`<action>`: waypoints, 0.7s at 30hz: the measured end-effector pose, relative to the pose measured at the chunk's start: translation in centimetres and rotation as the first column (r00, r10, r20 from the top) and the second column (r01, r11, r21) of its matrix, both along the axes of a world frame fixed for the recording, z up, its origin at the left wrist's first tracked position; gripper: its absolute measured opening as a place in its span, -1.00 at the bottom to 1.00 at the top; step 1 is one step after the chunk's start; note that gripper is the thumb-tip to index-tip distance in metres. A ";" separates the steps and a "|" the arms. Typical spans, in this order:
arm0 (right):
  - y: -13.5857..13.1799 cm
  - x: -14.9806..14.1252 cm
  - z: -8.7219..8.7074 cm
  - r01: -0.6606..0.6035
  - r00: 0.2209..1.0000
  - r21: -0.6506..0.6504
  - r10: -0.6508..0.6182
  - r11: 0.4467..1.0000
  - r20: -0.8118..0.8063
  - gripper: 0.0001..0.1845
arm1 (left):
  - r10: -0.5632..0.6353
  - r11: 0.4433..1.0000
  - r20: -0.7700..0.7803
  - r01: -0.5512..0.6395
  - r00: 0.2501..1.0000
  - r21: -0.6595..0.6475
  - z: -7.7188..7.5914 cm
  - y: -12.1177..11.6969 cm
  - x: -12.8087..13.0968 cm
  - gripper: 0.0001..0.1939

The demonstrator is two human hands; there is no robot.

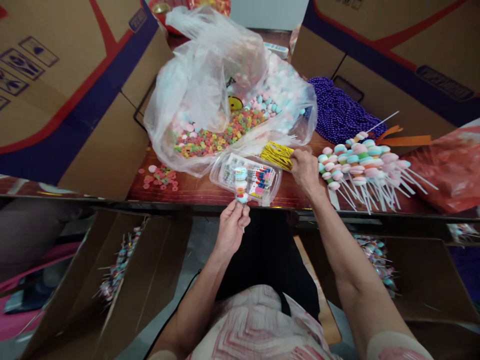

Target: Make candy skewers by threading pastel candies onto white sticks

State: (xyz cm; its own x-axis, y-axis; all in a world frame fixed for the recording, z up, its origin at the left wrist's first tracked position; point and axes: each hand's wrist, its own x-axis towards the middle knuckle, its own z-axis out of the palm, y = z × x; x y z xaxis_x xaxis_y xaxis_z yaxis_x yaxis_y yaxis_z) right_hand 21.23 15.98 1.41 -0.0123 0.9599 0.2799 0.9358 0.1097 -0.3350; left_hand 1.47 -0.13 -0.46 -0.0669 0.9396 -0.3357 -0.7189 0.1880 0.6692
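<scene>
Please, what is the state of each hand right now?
Left hand: closed, holding a candy stick.
Right hand: at the yellow ties; whether it grips any cannot be told.

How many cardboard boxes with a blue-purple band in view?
2. Left box: left of the clear plastic bag. Right box: behind the purple beads. Others may be hidden.

two printed cartons (pixel 90 75), one held candy stick (pixel 240 185), one gold tie bundle (pixel 276 154), one purple bead heap (pixel 339 110).
</scene>
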 end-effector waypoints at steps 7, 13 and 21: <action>-4.7 -1.7 2.1 -0.211 0.739 -0.002 0.158 0.978 -0.655 -0.88 | 0.068 0.998 -0.092 -0.068 0.993 0.005 0.3 -0.4 0.0 -0.65; -13.6 -6.1 0.2 -0.460 0.270 -0.325 -0.219 0.826 -0.938 -0.70 | 0.012 0.996 -0.233 0.008 0.972 0.084 -0.1 -0.8 0.8 -0.72; -16.2 -5.6 -0.5 -0.289 0.258 -0.297 -0.225 0.910 -0.940 -0.64 | -0.085 0.987 -0.279 0.119 0.956 0.108 -1.0 -2.7 1.9 -0.73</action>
State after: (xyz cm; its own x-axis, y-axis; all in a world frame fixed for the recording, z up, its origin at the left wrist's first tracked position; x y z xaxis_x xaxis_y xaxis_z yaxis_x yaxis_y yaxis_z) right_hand 15.63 -0.26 0.87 -0.0222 0.9738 -0.2265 -0.0992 -0.2276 -0.9687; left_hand 3.41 -2.87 -1.49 -0.0417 0.9789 -0.1999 -0.4869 0.1548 0.8596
